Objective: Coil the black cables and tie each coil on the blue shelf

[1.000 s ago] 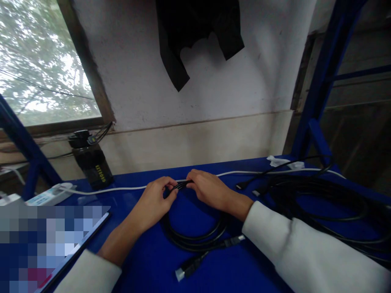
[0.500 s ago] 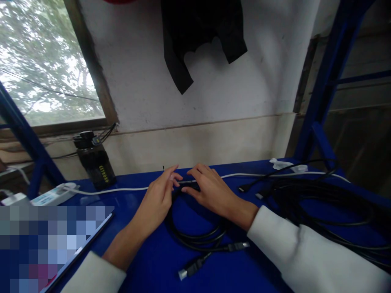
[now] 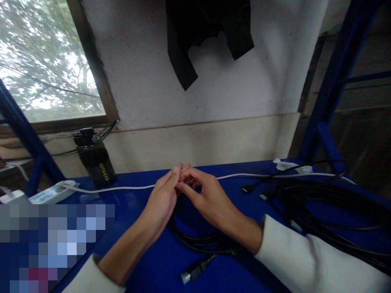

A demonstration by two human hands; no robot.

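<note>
A coiled black cable lies on the blue table in front of me, its silver-tipped connector toward the near edge. Over the far side of the coil, my left hand and my right hand meet at the fingertips. The right fingers are bent and pressed together against the left fingers. Whatever lies between the fingertips is hidden. A white cord passes behind both hands.
A dark bottle stands at the back left beside a white power strip. More black cable is coiled on the right, near crumpled white plastic. Blue frame posts rise at the sides.
My hands have come together, fingertips now touching where there was a gap before. The near connectors of the coil have shifted slightly. The view has moved a little.
</note>
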